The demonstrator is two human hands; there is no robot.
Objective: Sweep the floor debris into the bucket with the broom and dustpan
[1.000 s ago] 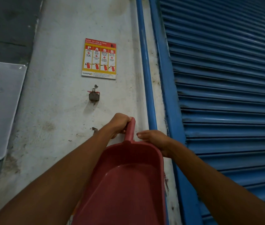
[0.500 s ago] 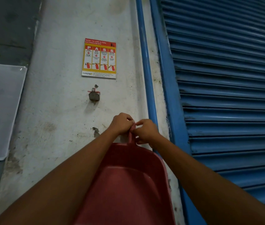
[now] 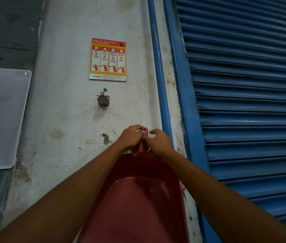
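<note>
A red plastic dustpan (image 3: 138,204) is held upright against the white wall, its open tray facing me and its handle pointing up. My left hand (image 3: 131,137) grips the top of the handle from the left. My right hand (image 3: 158,141) pinches the handle tip from the right, the two hands almost touching. No broom, bucket or floor debris shows in this view.
A metal wall bracket (image 3: 103,99) sits above the hands, under a fire-extinguisher instruction poster (image 3: 108,59). A blue pipe (image 3: 158,67) and a blue roller shutter (image 3: 247,95) fill the right. A clear sheet holder (image 3: 0,116) hangs on the left.
The dustpan has risen along the wall. My right hand left the tray's rim and came up to the handle tip, beside my left hand.
</note>
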